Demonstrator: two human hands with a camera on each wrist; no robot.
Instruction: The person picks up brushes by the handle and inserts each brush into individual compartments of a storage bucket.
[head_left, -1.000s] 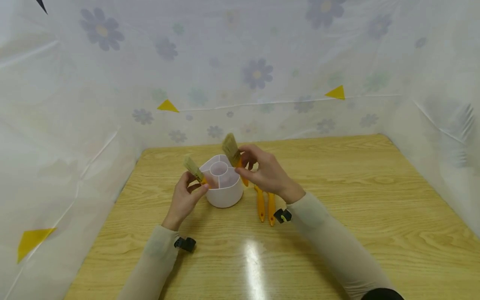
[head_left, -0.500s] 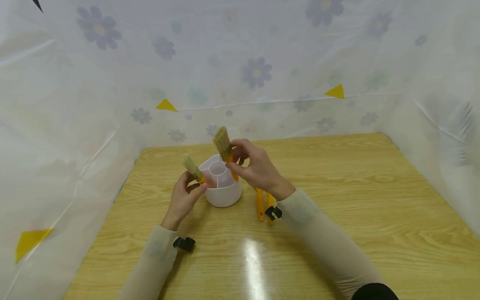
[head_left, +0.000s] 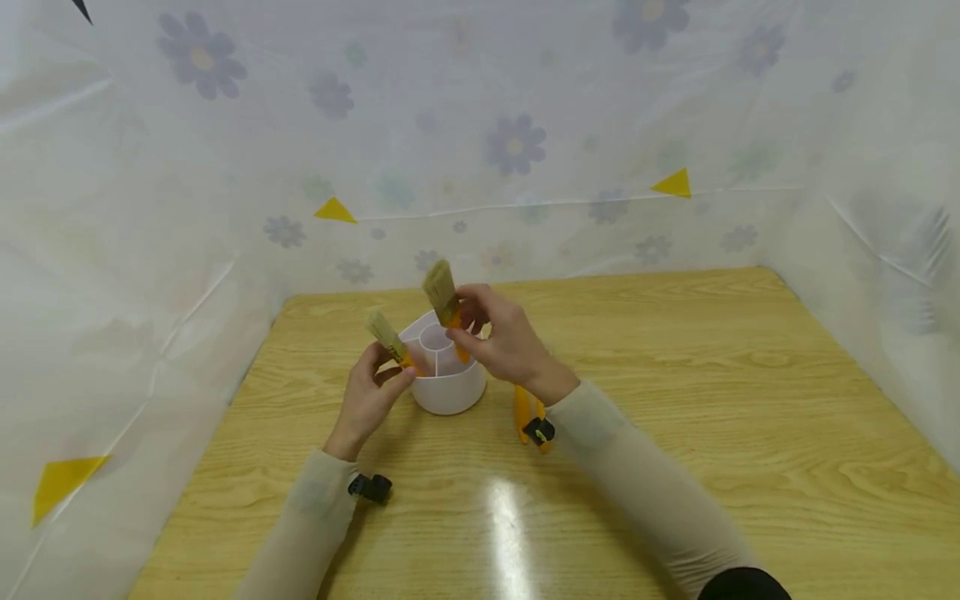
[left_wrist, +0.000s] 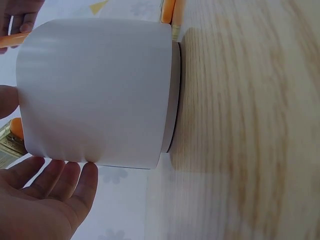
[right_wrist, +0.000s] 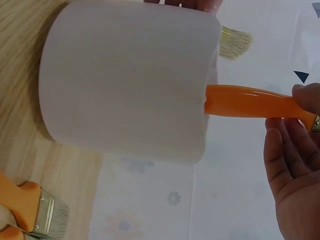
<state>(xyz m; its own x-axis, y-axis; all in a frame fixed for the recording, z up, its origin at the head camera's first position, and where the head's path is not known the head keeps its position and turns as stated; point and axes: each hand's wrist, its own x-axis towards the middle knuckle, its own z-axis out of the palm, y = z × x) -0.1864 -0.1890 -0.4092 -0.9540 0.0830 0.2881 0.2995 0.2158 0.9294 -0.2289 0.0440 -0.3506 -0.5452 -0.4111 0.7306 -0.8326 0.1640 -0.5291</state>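
Note:
A white organizer [head_left: 450, 395] with a round centre cup and compartments about it stands upright on the table. My left hand [head_left: 367, 407] holds its left side; in the left wrist view the fingers [left_wrist: 65, 182] lie along the wall and the thumb is at the rim. Bristles up, a paintbrush [head_left: 387, 337] leans out of the organizer beside this hand. My right hand [head_left: 502, 342] pinches a second paintbrush [head_left: 441, 293] near its ferrule, bristles up. Its orange handle [right_wrist: 245, 101] points down, the end right at the organizer's rim in the right wrist view.
Two more orange-handled paintbrushes [head_left: 522, 413] lie on the wood table [head_left: 712, 400] right of the organizer, partly hidden by the right wrist. A flowered plastic sheet [head_left: 570, 108] hangs behind the table and along its sides.
My right hand has moved left with its paintbrush, bringing the handle over the organizer, and dipped slightly in the last half second. My left hand has stayed in place.

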